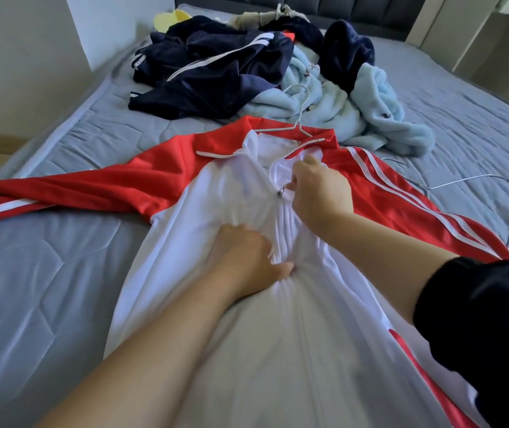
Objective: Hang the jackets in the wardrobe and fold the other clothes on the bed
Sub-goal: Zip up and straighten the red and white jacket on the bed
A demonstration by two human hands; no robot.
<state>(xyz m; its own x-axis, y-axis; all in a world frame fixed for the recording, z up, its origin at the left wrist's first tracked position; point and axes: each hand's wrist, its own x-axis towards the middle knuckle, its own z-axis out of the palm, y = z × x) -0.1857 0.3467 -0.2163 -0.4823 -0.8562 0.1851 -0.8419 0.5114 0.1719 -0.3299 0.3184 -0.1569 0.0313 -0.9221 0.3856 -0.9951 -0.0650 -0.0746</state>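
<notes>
A red-and-white track jacket (pixel 209 193) lies front-up along the middle of the bed (pixel 46 273), its sleeves spread toward the left and right edges. A white wire hanger (pixel 277 129) sits in its collar. The right hand (pixel 321 193) pinches the zipper pull (pixel 281 192) at the chest. Just below it, the left hand (pixel 243 257) grips bunched white fabric beside the zipper. Toward the head edge is a heap with a navy track jacket (pixel 216 72) and a light-blue fleece (pixel 383 112). A grey hanger (pixel 463 180) lies near the right edge.
</notes>
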